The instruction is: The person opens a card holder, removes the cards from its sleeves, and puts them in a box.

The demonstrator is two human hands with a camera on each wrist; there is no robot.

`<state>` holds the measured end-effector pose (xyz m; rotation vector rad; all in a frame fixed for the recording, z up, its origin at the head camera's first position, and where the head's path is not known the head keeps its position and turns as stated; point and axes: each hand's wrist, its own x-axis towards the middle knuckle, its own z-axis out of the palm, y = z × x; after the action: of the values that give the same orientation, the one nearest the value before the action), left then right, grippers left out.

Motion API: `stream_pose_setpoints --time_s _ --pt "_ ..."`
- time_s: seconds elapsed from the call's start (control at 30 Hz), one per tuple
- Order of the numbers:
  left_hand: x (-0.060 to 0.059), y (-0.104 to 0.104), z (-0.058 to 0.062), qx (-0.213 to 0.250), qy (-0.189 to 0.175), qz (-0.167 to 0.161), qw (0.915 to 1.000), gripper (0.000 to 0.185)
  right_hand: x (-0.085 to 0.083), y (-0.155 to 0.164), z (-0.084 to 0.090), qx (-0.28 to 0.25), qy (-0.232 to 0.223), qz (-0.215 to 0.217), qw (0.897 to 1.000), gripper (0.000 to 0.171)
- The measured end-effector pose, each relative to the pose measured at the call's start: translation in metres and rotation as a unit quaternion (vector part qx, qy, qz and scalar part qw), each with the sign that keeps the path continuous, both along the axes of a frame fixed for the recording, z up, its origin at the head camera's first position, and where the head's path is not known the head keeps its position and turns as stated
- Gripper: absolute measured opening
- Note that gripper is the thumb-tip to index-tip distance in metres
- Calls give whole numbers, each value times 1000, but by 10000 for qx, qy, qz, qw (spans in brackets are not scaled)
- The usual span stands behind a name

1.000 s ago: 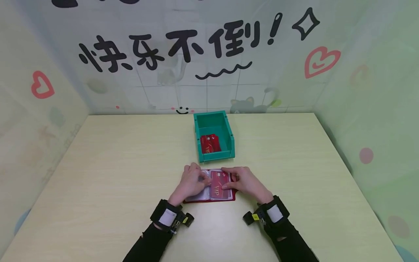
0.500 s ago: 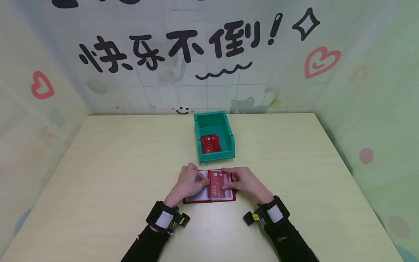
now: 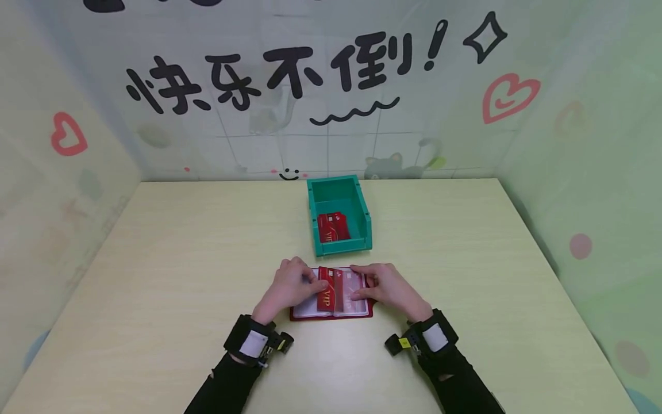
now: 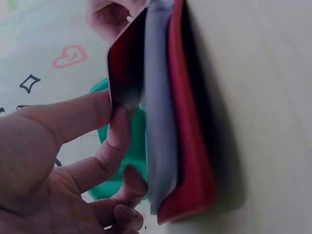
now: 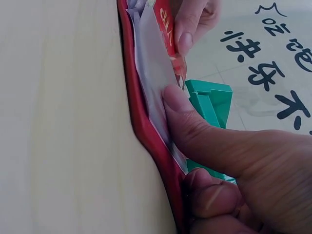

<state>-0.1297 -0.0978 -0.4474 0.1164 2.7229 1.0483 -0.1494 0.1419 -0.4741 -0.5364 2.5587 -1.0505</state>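
Head view: red card holder [image 3: 331, 313] lies open flat on the desk [image 3: 155, 276], near edge, centre; long axis left-right, spine running toward the far wall. Red VIP card [image 3: 327, 289] sits over the spine area, long axis front to back, lettering running along that axis, half tipped up off the clear sleeves. Left hand [image 3: 291, 286] pinches the card's left edge, fingers curled on it. Right hand [image 3: 387, 286] rests on the right-hand page, fingers fairly straight, pressing the sleeves down. Green bin [image 3: 338, 190] stands just beyond the holder, long axis front to back, open top; inside it a few red cards [image 3: 333, 226] lie flat at the near end, far end bare.

Left wrist view: card [image 4: 127, 63] stands on edge, gripped between thumb and fingers [image 4: 117, 129] of the left hand; grey-clear sleeves [image 4: 158, 122] and the red cover [image 4: 190, 146] fan beside it, cover against the desk. Bin [image 4: 129, 146] partly seen behind.

Right wrist view: thumb of the right hand [image 5: 214, 146] presses flat on a clear sleeve [image 5: 153, 73]; other fingers curl under the cover edge [image 5: 146, 131]. Card [image 5: 168, 29] is raised at the far side, pinched by the left hand [image 5: 192, 24]. Bin corner [image 5: 209, 100] just past the holder.
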Motion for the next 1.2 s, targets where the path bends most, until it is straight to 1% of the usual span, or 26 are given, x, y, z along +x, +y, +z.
stream_pose_setpoints --time_s 0.1,0.2,0.3,0.4,0.5,0.63,0.7,0.73,0.8,0.87,0.97,1.03,1.1,1.2 --pt "-4 -7 4 350 -295 12 9990 21 0 0 1 -24 -32 -16 10000 63" --pt "-7 -13 9 684 -586 45 9959 18 0 0 2 -34 -70 -25 10000 63" --pt "-11 -21 15 932 -737 32 9929 29 0 0 2 -42 -105 -31 9999 63" --pt "-16 -28 23 1036 -870 -123 9907 40 0 -1 2 -10 -100 -29 9999 63" --pt "-23 -33 34 1100 -830 -508 9892 46 0 -1 3 20 -79 -15 10000 64" --pt "-32 -31 49 1250 -672 -1121 9835 55 -1 0 3 -2 -27 34 10000 64" --pt "-37 -26 56 1303 -617 -1274 9813 58 -1 0 3 -25 2 60 10000 64" --pt "-40 -23 59 1307 -589 -1294 9812 59 -1 0 3 -30 16 76 10000 64" --pt "-45 -15 65 1224 -470 -1208 9840 58 0 0 4 -40 42 90 9999 64" --pt "-52 -7 69 1095 -238 -1023 9884 55 0 0 4 -48 65 102 9999 64" --pt "-63 8 73 749 348 -661 9944 49 0 0 4 -48 78 117 9999 64" --pt "-71 17 73 521 710 -441 9951 47 0 0 4 -36 92 143 9998 64" --pt "-80 25 71 250 996 -327 9942 47 0 0 5 -28 100 168 9998 64" --pt "-94 35 66 -71 1163 -352 9926 45 0 1 5 -37 115 150 9998 64"
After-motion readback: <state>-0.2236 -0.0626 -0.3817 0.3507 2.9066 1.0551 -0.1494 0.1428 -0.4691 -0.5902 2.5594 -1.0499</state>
